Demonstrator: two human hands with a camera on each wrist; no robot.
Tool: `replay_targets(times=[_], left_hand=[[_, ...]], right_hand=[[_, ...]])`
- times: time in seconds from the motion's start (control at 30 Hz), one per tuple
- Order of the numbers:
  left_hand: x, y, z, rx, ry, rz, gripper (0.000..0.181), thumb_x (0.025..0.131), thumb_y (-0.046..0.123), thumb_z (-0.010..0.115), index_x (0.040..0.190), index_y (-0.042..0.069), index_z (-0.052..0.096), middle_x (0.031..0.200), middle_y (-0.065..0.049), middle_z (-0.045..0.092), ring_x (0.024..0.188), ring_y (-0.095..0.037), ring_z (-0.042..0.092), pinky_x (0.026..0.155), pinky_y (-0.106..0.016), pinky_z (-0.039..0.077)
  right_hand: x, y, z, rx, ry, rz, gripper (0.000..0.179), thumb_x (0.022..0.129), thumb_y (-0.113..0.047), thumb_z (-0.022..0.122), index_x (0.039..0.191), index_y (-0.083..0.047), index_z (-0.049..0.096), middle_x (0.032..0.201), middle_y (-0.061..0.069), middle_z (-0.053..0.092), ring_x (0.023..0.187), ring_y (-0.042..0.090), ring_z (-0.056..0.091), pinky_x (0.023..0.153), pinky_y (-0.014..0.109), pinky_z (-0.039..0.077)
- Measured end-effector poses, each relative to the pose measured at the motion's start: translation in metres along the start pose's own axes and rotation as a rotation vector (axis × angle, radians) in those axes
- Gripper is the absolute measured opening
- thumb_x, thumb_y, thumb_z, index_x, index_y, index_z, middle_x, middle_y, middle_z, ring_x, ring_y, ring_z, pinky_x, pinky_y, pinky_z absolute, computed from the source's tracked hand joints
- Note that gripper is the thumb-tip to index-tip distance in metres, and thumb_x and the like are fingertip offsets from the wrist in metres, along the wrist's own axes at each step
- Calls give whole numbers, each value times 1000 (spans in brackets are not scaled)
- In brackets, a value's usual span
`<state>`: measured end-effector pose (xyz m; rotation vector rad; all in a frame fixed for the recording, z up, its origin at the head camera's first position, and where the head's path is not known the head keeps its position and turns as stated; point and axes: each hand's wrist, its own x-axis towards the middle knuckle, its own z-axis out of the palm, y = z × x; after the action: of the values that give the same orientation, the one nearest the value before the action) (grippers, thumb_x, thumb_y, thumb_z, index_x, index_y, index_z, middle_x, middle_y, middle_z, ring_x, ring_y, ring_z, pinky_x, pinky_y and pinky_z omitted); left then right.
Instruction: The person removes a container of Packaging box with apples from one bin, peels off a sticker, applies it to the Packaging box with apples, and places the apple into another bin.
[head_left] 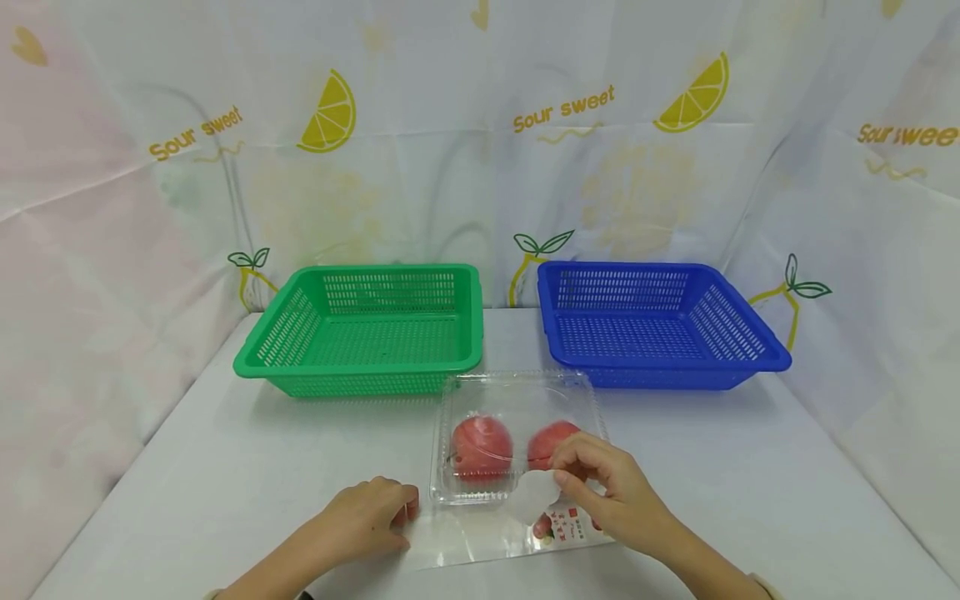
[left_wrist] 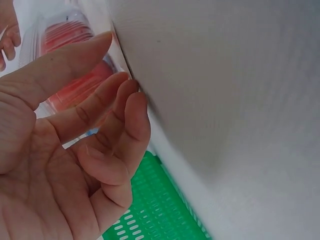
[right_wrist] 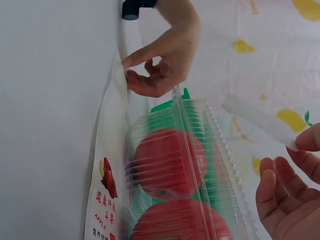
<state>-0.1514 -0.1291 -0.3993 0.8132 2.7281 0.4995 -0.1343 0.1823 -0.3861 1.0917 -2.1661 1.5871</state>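
Note:
My right hand (head_left: 611, 492) pinches a thin white slip of paper (right_wrist: 260, 120) between thumb and forefinger, above the front right of a clear plastic clamshell box (head_left: 525, 392). Two red apples (head_left: 482, 447) show inside the box. In front of it lies a pale, shiny sheet (head_left: 465, 537) printed with apples, red characters and the word APPLE. My left hand (head_left: 371, 521) rests at the sheet's left end. Its thumb (left_wrist: 95, 47) and forefinger stand apart there, touching the sheet's edge, with the other fingers loosely bent.
Behind the box to the left stands a green plastic basket (head_left: 360, 367), and to the right a blue one (head_left: 667, 364). Both are slotted and shallow. A white cloth covers the table (head_left: 225, 467). Behind it hangs a lemon-printed curtain (head_left: 450, 183).

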Motion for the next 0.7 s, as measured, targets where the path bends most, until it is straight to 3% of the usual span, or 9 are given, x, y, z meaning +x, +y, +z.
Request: replay_targets(times=[0.17,0.43,0.57,0.7], left_hand=[[-2,-1,-5,-8,-19,-6,27,63,21,80,77,17,58,67,11,50,60,-6,45,51,-29,38],[-10,3,-24,-41,-19,-68,25,67,24,78,82,17,60,70,11,53,64,-10,48,53,-32,40],[-16,6,-31,-53,-1,-67,24,69,26,77,83,17,60,72,10,54,66,-10,50,54,-33,41],[-19,11,-40,-64,65,-55,17,76,28,72,82,18,60,69,13,52,63,-5,48,54,-28,41]], right_hand=[[1,-1,-1,-15,0,15,24,83,13,55,90,-9,60,89,5,57,76,13,53,61,25,49],[5,-3,1,-22,-5,-8,22,80,14,59,87,-6,62,87,7,57,71,11,52,57,23,48],[6,-4,1,-25,-8,9,20,81,10,61,87,-9,63,88,6,58,70,11,53,56,23,48],[8,-8,0,-54,-14,9,18,84,4,61,88,-13,63,89,4,58,70,9,53,56,23,47]])
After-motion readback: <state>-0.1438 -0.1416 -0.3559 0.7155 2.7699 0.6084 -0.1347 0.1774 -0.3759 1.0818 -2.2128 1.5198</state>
